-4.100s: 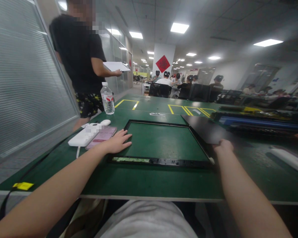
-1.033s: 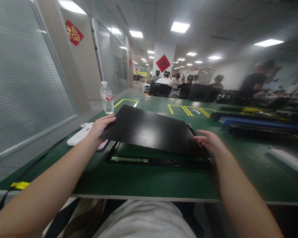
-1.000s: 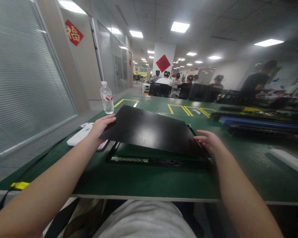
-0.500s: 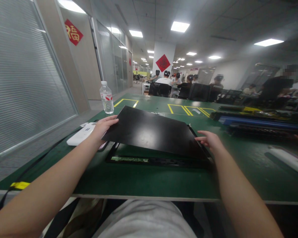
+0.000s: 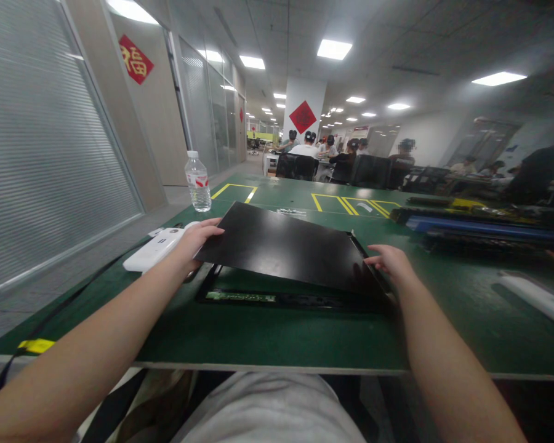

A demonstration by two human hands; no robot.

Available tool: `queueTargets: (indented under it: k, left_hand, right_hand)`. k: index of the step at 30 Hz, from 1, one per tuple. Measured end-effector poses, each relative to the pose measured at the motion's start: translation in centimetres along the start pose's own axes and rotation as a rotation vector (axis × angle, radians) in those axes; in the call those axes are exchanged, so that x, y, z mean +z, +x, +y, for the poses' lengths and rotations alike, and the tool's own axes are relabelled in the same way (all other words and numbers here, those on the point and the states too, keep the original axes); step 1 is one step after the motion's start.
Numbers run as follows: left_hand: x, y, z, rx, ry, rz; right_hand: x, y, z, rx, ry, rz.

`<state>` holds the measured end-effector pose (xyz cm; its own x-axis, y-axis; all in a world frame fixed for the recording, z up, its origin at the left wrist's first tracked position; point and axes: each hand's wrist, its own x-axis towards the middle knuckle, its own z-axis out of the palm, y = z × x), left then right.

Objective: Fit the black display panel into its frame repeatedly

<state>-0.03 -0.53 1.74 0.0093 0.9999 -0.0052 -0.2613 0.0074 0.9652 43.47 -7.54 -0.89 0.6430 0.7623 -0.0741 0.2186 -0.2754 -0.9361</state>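
Left grip (image 5: 201, 236), right grip (image 5: 391, 262) at tilted black panel (image 5: 281, 244) over frame (image 5: 305, 301)

A clear bottle (image 5: 198, 187) stands on the green table (image 5: 268, 344) beyond a white device (image 5: 150, 253)

Open-plan office: glass partitions (image 5: 207, 117), ceiling lights (image 5: 335, 49), black chairs (image 5: 372, 171).

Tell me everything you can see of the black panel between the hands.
The panel is a thin, flat rectangle, with a smooth, slightly glossy face showing a soft glare; its material is uncertain. It slants above the black frame, left end raised, right end lower. The left hand grips its left edge; the right hand is at its right edge, though contact there is unclear.
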Motion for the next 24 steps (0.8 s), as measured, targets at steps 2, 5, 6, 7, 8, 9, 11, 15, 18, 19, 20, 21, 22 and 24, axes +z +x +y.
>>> queueTargets:
  k: [2,5,6,7,8,9,11,15,18,19,20,21,22,24]
  left_hand:
    - [-0.07,0.04,0.04,-0.009,-0.015,-0.022]
    - [-0.27,0.31,-0.17,-0.025,-0.018,-0.046]
    - [-0.35,0.43,-0.28,-0.030,-0.015,-0.053]
    - [-0.43,0.55,-0.39,-0.037,-0.012,-0.062]
    - [-0.50,0.66,-0.50,-0.046,-0.011,-0.071]
    - [-0.55,0.74,-0.58,-0.055,-0.015,-0.077]
    - [-0.59,0.83,-0.68,-0.071,-0.023,-0.073]
    - [-0.38,0.57,-0.57,-0.089,0.003,-0.082]
    - [-0.12,0.15,-0.44,-0.097,0.043,-0.096]
    - [-0.04,0.04,-0.44,-0.093,0.054,-0.092]
    - [0.02,-0.05,-0.46,-0.089,0.064,-0.090]
    - [0.06,-0.11,-0.50,-0.085,0.074,-0.086]
    - [0.08,-0.12,-0.57,-0.082,0.085,-0.079]
    - [0.07,-0.06,-0.73,-0.082,0.103,-0.065]
  right_hand:
    - [0.07,-0.07,-0.03,-0.002,0.004,0.000]
    - [0.08,-0.08,0.01,-0.008,0.001,0.006]
    - [0.07,-0.05,0.06,-0.012,-0.002,0.007]
    - [0.05,-0.01,0.11,-0.016,-0.006,0.008]
    - [0.02,0.02,0.17,-0.020,-0.010,0.008]
    - [-0.01,0.05,0.21,-0.023,-0.012,0.010]
    - [-0.06,0.08,0.26,-0.026,-0.015,0.010]
    - [-0.13,0.05,0.22,-0.023,-0.030,0.017]
    - [-0.19,0.08,0.20,-0.028,-0.046,0.029]
    - [-0.22,0.10,0.21,-0.033,-0.055,0.031]
    - [-0.25,0.12,0.21,-0.038,-0.066,0.035]
    - [-0.29,0.13,0.22,-0.042,-0.079,0.040]
    - [-0.33,0.15,0.24,-0.045,-0.092,0.044]
    - [-0.39,0.22,0.31,-0.053,-0.112,0.052]
